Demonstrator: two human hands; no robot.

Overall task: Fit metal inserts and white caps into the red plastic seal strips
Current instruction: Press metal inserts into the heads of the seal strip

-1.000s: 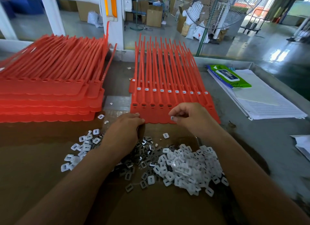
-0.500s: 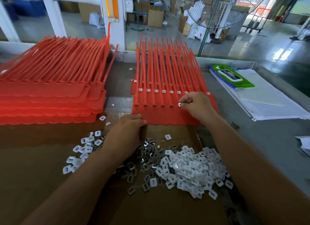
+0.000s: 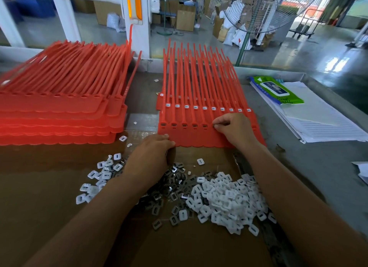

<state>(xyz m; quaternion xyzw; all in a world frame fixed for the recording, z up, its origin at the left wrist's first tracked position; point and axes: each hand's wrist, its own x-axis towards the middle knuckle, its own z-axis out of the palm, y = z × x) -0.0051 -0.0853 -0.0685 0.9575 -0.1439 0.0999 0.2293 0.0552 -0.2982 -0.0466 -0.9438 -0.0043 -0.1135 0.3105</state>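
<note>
Strips [image 3: 199,136] lie mid-table; they look like light, bendy plastic. Left hand [image 3: 151,153] grips the near edge, steadying. Right hand [image 3: 233,127] pinches what is probably an insert, hidden by the fingertips, at a socket. It is tiny and likely slippery, so pinch by the edges.

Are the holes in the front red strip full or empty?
Partly full. Five holes left of the right hand show metal inserts; the rest hide under it.

No text can be read; the label [image 3: 275,89] on the green packet [image 3: 294,100] is too blurred.
</note>
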